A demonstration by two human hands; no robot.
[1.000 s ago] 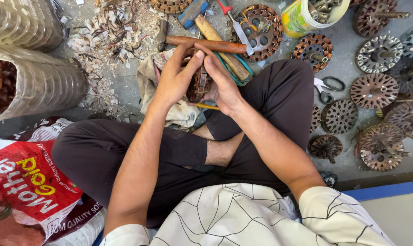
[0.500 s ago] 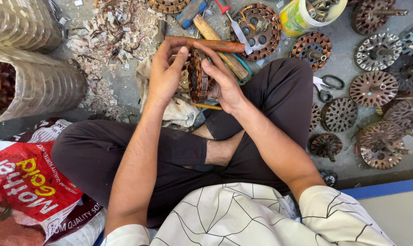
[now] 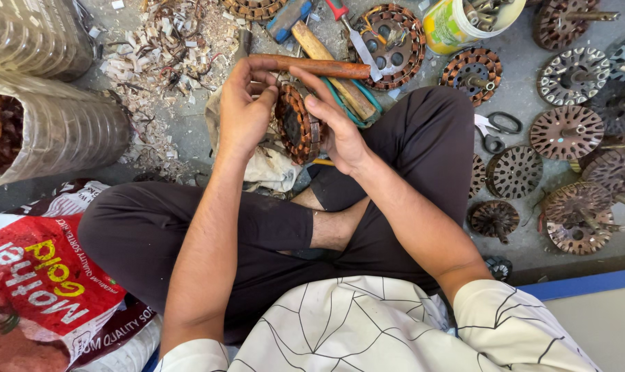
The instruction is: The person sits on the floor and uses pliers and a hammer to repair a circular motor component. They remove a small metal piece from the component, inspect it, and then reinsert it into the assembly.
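A ribbed clear plastic jar (image 3: pixel 47 134) lies sideways holding coppery scrap. A yellow tub (image 3: pixel 457 24) holds metal bits. Above the lap, left hand (image 3: pixel 243 114) and right hand (image 3: pixel 336 127) clasp a round copper-wound stator (image 3: pixel 295 127) upright.

Stator (image 3: pixel 295 127): dull rusty metal, copper windings; hammer handle (image 3: pixel 312 66): smooth wood; floor (image 3: pixel 188 131): rough concrete

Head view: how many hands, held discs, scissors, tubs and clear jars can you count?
Hands: 2
Held disc: 1
Scissors: 1
Tub: 1
Clear jars: 2
Total: 7
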